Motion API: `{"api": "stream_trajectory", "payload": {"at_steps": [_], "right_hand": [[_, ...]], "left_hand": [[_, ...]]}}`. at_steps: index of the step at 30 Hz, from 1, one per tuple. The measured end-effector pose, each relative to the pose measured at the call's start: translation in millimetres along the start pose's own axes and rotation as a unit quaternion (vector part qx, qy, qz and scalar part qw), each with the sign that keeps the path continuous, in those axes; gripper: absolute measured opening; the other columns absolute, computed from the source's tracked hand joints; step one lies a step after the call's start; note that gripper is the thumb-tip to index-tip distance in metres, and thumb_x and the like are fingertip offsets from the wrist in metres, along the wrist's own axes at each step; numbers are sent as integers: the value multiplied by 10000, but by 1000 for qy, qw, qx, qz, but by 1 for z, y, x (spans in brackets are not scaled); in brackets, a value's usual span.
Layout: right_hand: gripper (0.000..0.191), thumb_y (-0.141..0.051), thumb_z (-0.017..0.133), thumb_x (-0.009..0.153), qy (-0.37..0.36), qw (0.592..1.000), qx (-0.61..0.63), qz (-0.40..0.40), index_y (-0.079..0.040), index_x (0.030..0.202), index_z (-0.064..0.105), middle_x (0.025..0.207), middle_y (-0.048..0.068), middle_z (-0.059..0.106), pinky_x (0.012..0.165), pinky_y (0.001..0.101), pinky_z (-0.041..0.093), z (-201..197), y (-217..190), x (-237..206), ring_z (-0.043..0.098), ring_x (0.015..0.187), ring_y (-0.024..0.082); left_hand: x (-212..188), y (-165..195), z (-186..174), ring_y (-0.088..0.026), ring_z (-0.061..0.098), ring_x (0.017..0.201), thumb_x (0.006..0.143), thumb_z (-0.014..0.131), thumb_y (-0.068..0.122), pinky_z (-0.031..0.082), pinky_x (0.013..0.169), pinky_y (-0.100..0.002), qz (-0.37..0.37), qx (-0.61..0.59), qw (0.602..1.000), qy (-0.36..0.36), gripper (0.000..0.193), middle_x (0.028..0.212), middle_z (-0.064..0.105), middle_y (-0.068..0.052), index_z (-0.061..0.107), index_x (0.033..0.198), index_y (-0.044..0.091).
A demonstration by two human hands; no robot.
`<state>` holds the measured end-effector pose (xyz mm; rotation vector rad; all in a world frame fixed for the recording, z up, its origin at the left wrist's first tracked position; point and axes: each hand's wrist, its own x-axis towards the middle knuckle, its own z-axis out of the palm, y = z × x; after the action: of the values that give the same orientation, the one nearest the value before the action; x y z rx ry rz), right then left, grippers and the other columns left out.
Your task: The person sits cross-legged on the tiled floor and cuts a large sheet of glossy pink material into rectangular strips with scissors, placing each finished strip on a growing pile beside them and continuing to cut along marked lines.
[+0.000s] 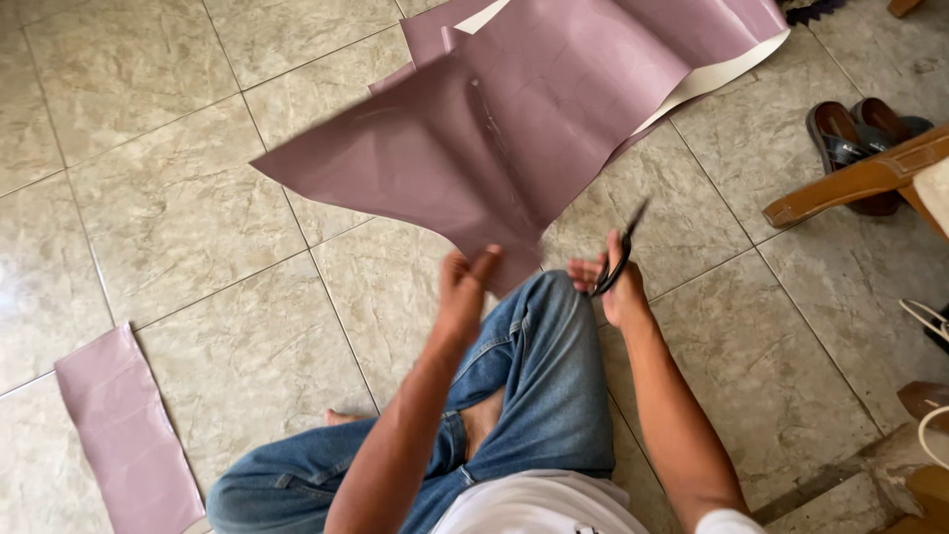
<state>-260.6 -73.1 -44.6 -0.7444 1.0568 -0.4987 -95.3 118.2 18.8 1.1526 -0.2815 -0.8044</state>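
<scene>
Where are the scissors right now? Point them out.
In the head view, the black scissors are in the right hand, right of centre, above the bent denim knee and beside the lower edge of the big mauve sheet.

Large sheet [474, 138] on floor [178, 198] ahead of raised knee [539, 326]; cut strip [124, 435] far left; sandals [855, 138] right, behind wooden leg [850, 183]; scissors [618, 262] right of sheet's near corner

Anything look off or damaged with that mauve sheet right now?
The mauve sheet is buckled, with a raised crease running down its middle toward the left hand, and its far edge curls up. The right hand holds scissors. No tear shows.
</scene>
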Motion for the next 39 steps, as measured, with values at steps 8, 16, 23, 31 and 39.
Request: {"api": "stream_trajectory", "payload": {"at_steps": [8,16,23,31,39], "right_hand": [[150,-111,727,855,-2,962,259,-89,-106,884,580,861,65,689,689,370,606,18,-77,28,690,763,199],[222,-200,794,1005,98,937,-176,-285,-63,965,624,792,-18,544,582,320,381,-49,19,-85,464,671,110],[349,-187,863,820,30,822,-490,-287,-16,1075,700,812,67,665,663,296,524,-8,62,-195,614,725,140],[596,-120,798,805,-258,672,-571,-396,150,1292,585,1207,249,658,864,367,549,75,65,-259,656,1079,325],[488,-329,697,969,-369,909,-103,166,38,1287,641,1187,137,737,972,356,553,21,65,-231,696,1093,219]], "left_hand": [[-110,59,55,-217,510,824,1040,658,155,392,716,-397,-69,249,963,-83,306,878,607,-156,688,1066,-148],[-186,22,-51,-168,616,1187,898,688,29,500,1004,-303,3,92,994,54,567,1310,638,-125,447,1410,-9],[-227,-9,-98,-309,591,1143,820,796,123,468,989,-385,168,533,793,244,671,1261,611,-213,474,1385,-39],[-187,-13,-40,-209,639,1202,1096,522,301,518,1025,-340,-25,-80,994,76,389,1351,674,-181,639,1308,-3],[-199,7,-50,-156,654,1082,1140,463,291,521,849,-274,-111,-159,969,-154,377,1362,675,-166,617,1304,-11]]}}
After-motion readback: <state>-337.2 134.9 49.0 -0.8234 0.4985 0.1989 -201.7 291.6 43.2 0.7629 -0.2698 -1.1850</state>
